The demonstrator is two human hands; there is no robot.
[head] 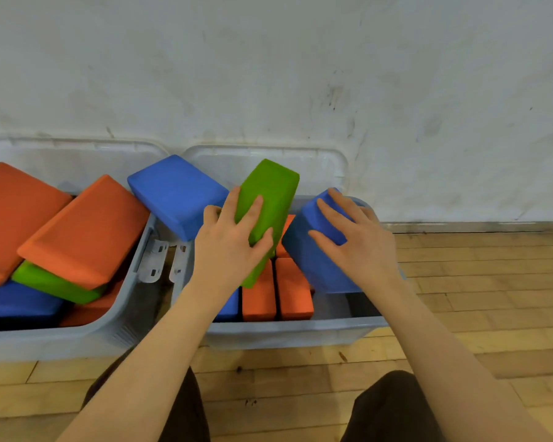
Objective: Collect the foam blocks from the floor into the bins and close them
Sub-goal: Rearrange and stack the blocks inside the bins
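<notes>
Over the right bin [288, 334], the left hand [229, 242] grips a green block [270, 199] while the right hand [358, 240] holds a blue block [313, 256].

Two bins side by side on floor [460, 314], backs against wall [268, 74]. Lids [268, 161] stand open behind them, leaning on wall. Left bin [77, 339] heaped with blocks [87, 231] above rim. Right bin [284, 333]: blocks [292, 291] on edge in row along front wall, more tilted on top.
</notes>
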